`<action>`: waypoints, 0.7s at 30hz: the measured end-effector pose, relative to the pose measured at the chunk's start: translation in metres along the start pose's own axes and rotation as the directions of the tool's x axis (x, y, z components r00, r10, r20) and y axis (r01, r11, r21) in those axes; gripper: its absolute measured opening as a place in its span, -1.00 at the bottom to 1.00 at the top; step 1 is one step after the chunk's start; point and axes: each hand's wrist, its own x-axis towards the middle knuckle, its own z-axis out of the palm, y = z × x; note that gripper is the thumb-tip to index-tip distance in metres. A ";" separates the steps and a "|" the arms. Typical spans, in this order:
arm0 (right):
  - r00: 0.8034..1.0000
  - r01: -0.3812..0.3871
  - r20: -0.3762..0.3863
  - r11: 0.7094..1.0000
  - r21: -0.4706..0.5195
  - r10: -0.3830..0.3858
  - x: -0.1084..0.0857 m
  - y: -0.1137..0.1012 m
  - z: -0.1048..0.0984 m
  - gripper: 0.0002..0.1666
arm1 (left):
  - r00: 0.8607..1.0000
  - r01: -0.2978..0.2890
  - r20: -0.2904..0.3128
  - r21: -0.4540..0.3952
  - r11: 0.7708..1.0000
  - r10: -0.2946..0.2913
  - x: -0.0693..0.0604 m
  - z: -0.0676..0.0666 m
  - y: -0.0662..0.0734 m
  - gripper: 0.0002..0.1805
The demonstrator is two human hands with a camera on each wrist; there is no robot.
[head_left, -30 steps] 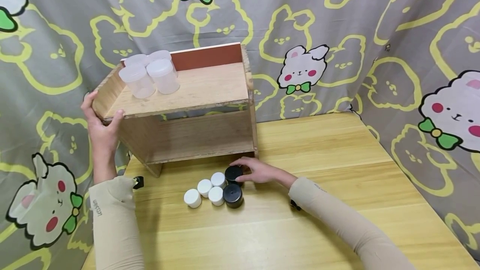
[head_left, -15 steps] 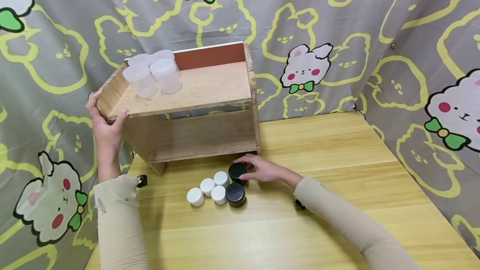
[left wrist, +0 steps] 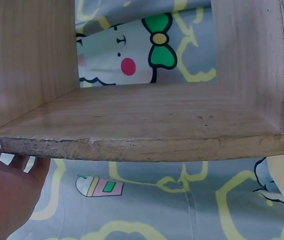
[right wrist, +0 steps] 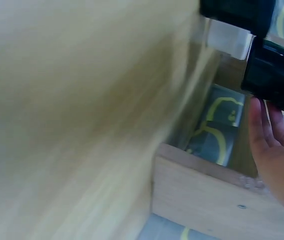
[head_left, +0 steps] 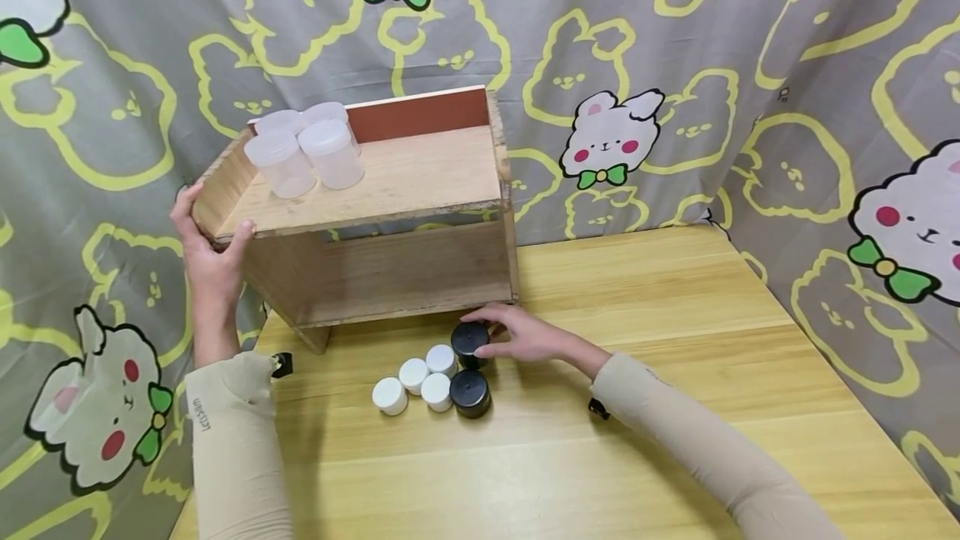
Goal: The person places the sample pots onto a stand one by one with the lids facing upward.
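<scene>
the left hand [head_left: 212,265] grips the wooden shelf [head_left: 420,165] at the front left corner of its upper board, thumb at the front edge. the right hand [head_left: 525,335] holds the rear black jar [head_left: 467,338] from its right side, fingers and thumb curved round it — whether its base touches the table [head_left: 637,457] cannot be told. the front black jar [head_left: 470,398] stands just beside it, with four white jars [head_left: 390,396] to the left. four translucent jars [head_left: 333,169] stand clustered on the shelf's upper board, near its left end.
</scene>
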 end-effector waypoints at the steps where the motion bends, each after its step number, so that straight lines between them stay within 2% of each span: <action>1: 1.000 0.014 -0.006 1.000 -0.005 -0.014 0.000 -0.003 -0.001 -0.30 | 1.000 0.000 0.001 -0.001 1.000 0.000 0.000 0.000 0.000 -0.18; 9: 0.994 0.093 -0.048 0.994 -0.057 -0.095 -0.001 -0.024 -0.017 -0.30 | 1.000 -0.010 -0.006 -0.009 1.000 0.010 0.000 0.000 -0.002 -0.19; 15: 0.993 0.101 -0.059 0.994 -0.034 -0.103 -0.002 -0.043 -0.033 -0.33 | 1.000 0.003 -0.014 -0.021 1.000 -0.003 -0.002 -0.002 -0.003 -0.19; 21: 0.986 0.154 -0.062 0.988 0.027 -0.152 -0.004 -0.065 -0.043 -0.32 | 1.000 0.008 -0.015 -0.011 1.000 -0.008 -0.002 -0.002 -0.004 -0.19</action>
